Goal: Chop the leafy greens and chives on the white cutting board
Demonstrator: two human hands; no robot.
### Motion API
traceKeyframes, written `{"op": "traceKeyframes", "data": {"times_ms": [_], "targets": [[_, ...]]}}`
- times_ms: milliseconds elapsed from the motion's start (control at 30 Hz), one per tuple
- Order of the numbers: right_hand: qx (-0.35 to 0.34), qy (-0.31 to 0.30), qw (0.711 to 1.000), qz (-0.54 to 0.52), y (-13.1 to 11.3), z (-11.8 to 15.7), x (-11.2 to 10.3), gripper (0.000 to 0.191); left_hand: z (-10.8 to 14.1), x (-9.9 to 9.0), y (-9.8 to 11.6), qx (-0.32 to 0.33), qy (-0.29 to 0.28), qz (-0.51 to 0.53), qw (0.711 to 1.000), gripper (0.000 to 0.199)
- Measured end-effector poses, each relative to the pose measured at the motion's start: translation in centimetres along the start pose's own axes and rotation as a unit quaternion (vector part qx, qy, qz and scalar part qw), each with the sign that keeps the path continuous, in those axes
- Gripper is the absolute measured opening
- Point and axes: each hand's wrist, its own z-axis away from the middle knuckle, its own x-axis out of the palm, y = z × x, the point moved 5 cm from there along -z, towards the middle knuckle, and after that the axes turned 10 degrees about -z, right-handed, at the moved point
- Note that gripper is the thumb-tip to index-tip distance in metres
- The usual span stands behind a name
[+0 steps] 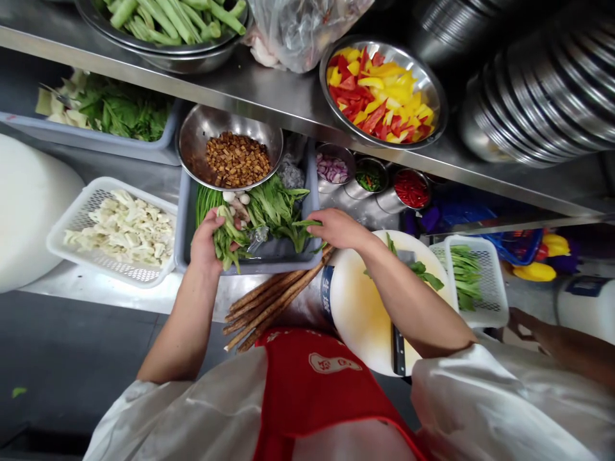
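Observation:
My left hand point(207, 243) is closed around a small bunch of pale-green leafy greens point(225, 241) at the left side of a grey plastic tub point(179, 224). Across the tub, the fingers of my right hand point(340, 228) pinch the tip of a green leaf point(307, 223). More leafy greens point(276, 208) lie in the tub between my hands, with thin green stalks and a few small white mushrooms point(237, 196). Behind them, a steel bowl of chopped brown pieces point(237, 161) overlaps the tub's back rim. My right forearm passes over a round white cutting board point(358, 307) and partly covers a cleaver point(398, 351).
Long brown roots point(273, 298) lie before the tub. A white basket of cauliflower point(122, 230) stands left, a basket of cut green stems point(466, 278) right. Overhead, a steel shelf point(283, 105) carries a bowl of cut peppers point(382, 96). Another person's hand point(533, 326) is at right.

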Motion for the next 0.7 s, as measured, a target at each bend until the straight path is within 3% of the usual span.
{"op": "traceKeyframes", "data": {"times_ms": [200, 333, 400, 467, 567, 633, 700], "targets": [[-0.007, 0.001, 0.999, -0.043, -0.6, 1.3, -1.4, 0.022, 0.7, -1.7, -0.6, 0.013, 0.033, 0.081, 0.996, 0.028], [-0.009, -0.015, 0.998, -0.056, -0.3, 2.3, -1.2, 0.024, 1.2, -2.6, -1.2, -0.026, 0.045, 0.093, 0.994, 0.027], [-0.008, 0.022, 0.999, -0.042, -0.1, 2.9, -1.8, 0.025, 1.3, -3.1, -1.2, -0.033, 0.035, 0.082, 0.995, 0.022], [-0.011, 0.101, 0.995, -0.018, -0.2, 3.5, -2.8, 0.027, 1.5, -3.3, -1.0, -0.027, 0.014, 0.055, 0.998, 0.02], [-0.029, 0.198, 0.979, -0.023, -1.7, 4.4, -3.4, 0.029, 2.3, -2.1, -1.0, 0.003, -0.026, -0.002, 1.0, 0.032], [-0.04, 0.214, 0.973, -0.073, -3.5, 4.4, -2.1, 0.033, 3.2, 0.0, -1.7, 0.027, -0.046, -0.017, 0.998, 0.049], [-0.047, 0.215, 0.967, -0.125, -5.6, 4.0, 0.5, 0.04, 4.2, 2.2, -3.1, 0.043, -0.029, -0.005, 0.999, 0.059]]}}
